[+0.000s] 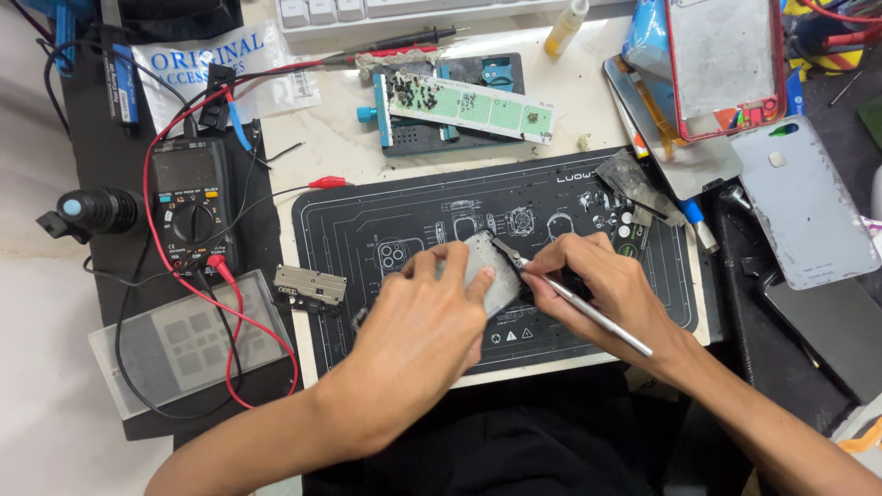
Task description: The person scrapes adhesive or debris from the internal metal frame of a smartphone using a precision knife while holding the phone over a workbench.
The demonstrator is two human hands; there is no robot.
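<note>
Left hand (424,317) steadies a grey metal plate (487,268) while right hand (602,289) works tweezers (579,308) on it.

Pale marble-look worktop (322,147) under bright, even light

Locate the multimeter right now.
In the head view, the black multimeter lies at the left on a dark mat, left of the black work mat and both hands, with its red lead looping around it.

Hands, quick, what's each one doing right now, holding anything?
Left hand: closed on the small grey metal plate, pinning it to the black work mat.
Right hand: closed on the metal tweezers, tips at the plate.
</note>
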